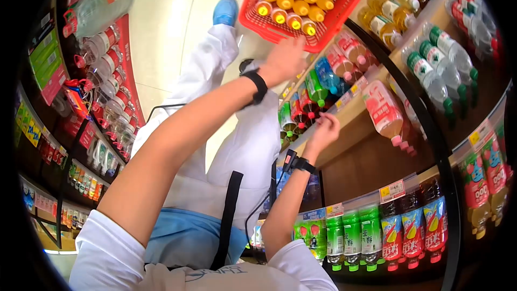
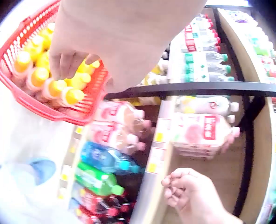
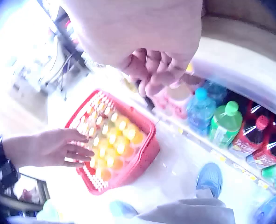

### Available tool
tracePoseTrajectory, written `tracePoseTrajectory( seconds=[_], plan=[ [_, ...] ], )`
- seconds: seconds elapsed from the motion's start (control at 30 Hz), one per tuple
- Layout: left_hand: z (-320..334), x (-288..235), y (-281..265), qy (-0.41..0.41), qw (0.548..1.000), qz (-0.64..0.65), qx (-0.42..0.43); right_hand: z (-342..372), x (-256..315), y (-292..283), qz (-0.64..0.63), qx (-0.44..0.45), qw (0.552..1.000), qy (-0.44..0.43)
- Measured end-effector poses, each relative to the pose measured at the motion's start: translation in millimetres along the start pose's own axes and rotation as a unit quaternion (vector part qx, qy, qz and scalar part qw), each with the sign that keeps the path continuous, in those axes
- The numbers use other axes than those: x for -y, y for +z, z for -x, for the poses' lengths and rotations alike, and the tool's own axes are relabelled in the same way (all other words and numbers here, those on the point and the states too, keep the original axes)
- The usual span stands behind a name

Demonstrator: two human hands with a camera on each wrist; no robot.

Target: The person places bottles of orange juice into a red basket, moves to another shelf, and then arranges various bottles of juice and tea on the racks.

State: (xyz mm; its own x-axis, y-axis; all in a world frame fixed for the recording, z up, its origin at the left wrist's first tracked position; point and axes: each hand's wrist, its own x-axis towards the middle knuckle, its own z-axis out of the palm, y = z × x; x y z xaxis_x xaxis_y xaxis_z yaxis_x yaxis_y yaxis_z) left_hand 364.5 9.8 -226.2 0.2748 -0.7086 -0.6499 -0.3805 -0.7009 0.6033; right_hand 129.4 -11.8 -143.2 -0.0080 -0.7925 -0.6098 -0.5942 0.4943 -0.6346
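A red plastic basket (image 1: 249,13) on the floor holds rows of bottles (image 1: 300,7) with orange-yellow caps. My left hand (image 1: 285,62) reaches over its near rim, and in the right wrist view its fingers (image 3: 79,154) extend loosely above the caps, holding nothing. Close to the lower shelf, my right hand (image 1: 325,131) hangs with loosely curled fingers and is empty. Beside it, a pink-labelled multipack of drinks (image 1: 383,109) lies on the shelf. Below are a blue bottle (image 3: 201,112), a green bottle (image 3: 225,123) and dark cola-like bottles (image 3: 252,137).
Shelves on the right carry clear bottles with green caps (image 1: 439,59), green-labelled bottles (image 1: 350,231) and red-capped bottles (image 1: 412,226). A black shelf upright (image 1: 431,124) stands between sections. Large handled water bottles (image 1: 102,64) line the left side. My blue shoe (image 1: 225,11) is left of the basket.
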Motion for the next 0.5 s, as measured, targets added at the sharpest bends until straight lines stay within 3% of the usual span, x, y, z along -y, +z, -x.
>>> tracePoseTrajectory(
  seconds=[0.03, 0.07, 0.1, 0.13, 0.17, 0.2, 0.23, 0.3, 0.37, 0.47, 0.5],
  plan=[
    [-2, 26, -7, -0.019, 0.999, -0.032, -0.005, -6, 7, 23, 0.064, 0.076, 0.995, 0.018],
    [2, 44, -19, -0.018, 0.999, -0.035, -0.011, -19, -5, 48, 0.142, 0.123, 0.979, -0.074],
    [5, 61, -28, -0.001, 0.992, -0.127, 0.018, -36, -13, 64, 0.204, 0.162, 0.963, -0.066],
    [3, 75, -34, 0.014, 0.974, -0.219, 0.046, -52, -16, 88, 0.255, 0.161, 0.946, -0.117],
    [-1, 87, -36, 0.017, 0.966, -0.233, 0.11, -71, -20, 108, 0.274, 0.16, 0.928, -0.193],
    [-1, 100, -32, 0.021, 0.965, -0.236, 0.109, -86, -24, 123, 0.293, 0.157, 0.905, -0.265],
    [1, 113, -24, 0.065, 0.959, -0.255, 0.107, -95, -32, 135, 0.292, 0.152, 0.907, -0.264],
    [2, 137, -10, 0.122, 0.948, -0.275, 0.104, -110, -46, 150, 0.424, 0.152, 0.83, -0.329],
    [4, 148, 3, 0.154, 0.93, -0.335, 0.002, -110, -46, 159, 0.455, 0.146, 0.821, -0.311],
    [6, 149, 10, 0.115, 0.942, -0.315, 0.023, -105, -51, 166, 0.488, 0.131, 0.81, -0.296],
    [9, 149, 10, 0.13, 0.942, -0.31, -0.009, -105, -53, 170, 0.492, 0.121, 0.811, -0.294]
  ],
)
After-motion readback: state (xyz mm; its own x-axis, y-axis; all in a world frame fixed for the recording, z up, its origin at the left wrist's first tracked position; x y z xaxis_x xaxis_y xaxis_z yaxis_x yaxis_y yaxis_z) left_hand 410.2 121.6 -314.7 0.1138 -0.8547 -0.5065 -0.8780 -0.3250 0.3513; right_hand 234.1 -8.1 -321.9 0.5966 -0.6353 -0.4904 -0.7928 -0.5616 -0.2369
